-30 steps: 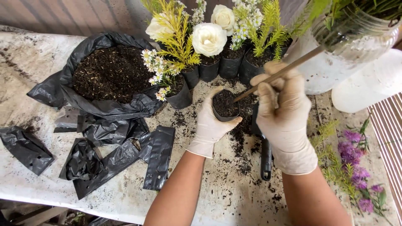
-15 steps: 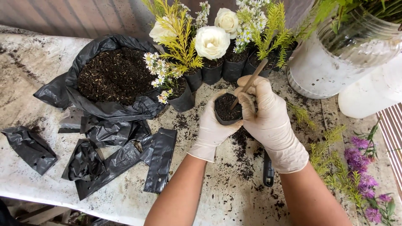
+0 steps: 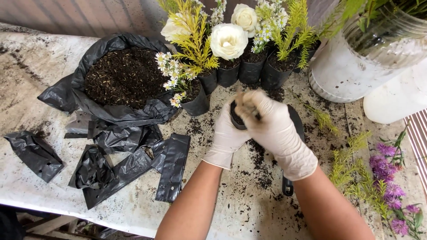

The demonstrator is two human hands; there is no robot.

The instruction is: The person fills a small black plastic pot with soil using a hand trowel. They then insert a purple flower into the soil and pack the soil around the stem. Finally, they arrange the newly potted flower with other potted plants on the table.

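1. Left hand point(image 3: 227, 133): in a thin, wrinkled white glove, fingers curled around the side of a small black grow bag point(image 3: 237, 119), gripping it from below and the left.
2. Grow bag: soft black plastic, round at the mouth, filled with dark crumbly soil; held just above the table point(image 3: 40, 71) at centre, in front of the row of planted bags.
3. Right hand point(image 3: 272, 129): same kind of glove, lying over the bag's mouth with fingers bent and bunched together at the rim; blurred at the fingertips, so whether they pinch anything cannot be told.
4. Trowel point(image 3: 291, 151): black, scoop partly under the right wrist, handle end showing beside the forearm, flat on the table.
5. Soil sack point(image 3: 126, 80): large crinkled black plastic, rolled open, heaped with coarse dark mix flecked with pale bits; left of the hands.
6. Empty bags point(image 3: 173, 166): flat, glossy black, scattered and creased on the left of the table.
7. Roses point(image 3: 228, 41): white, rounded, standing in a row of small black bags with feathery yellow-green sprigs point(image 3: 195, 44).
8. Bucket point(image 3: 342, 71): white, smooth, cylindrical, upper right.
9. Purple flowers point(image 3: 387, 178): loose stems lying at the right edge.
10. Table: pale, stained, strewn with spilled soil.
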